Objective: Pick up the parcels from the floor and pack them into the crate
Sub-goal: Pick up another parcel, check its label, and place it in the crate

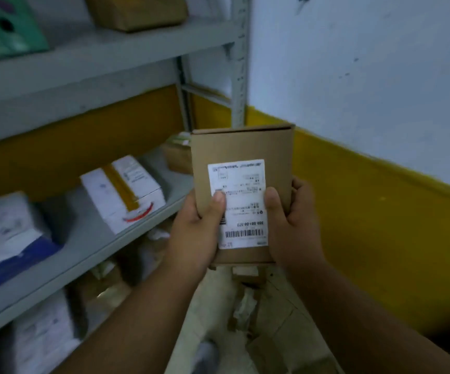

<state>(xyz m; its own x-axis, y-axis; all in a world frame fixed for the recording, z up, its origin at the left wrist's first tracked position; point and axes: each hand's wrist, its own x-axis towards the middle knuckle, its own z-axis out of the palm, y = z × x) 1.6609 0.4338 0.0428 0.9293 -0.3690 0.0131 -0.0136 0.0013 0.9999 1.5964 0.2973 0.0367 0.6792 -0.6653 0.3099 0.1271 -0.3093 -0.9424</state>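
status: one parcel in hand, not yet packed.

the cardboard parcel [241, 147] is held upright in front of the chest, clear of the floor, with its shipping label [238, 203] facing the camera. the left hand [195, 230] grasps the left edge, thumb lying across the label and fingers wrapped behind. the right hand [292, 225] grasps the right edge the same way, thumb on the label's right margin. both hands are closed around the parcel; neither is free.

surroundings: a grey metal shelf [105, 230] stands to the left and carries a white taped box [122, 193] and soft white bags [5, 225]. a yellow-banded wall [380, 211] closes the right side. below the forearms, loose cardboard and paper items [267, 314] lie on the floor; they are blurred, so a count cannot be given.

progress, as a judgement: pickup of this parcel is complete. the crate is not in view, so how full it is cannot be told. remaining work appears to be carrying this parcel to the crate, placing it, then returning for the floor items.
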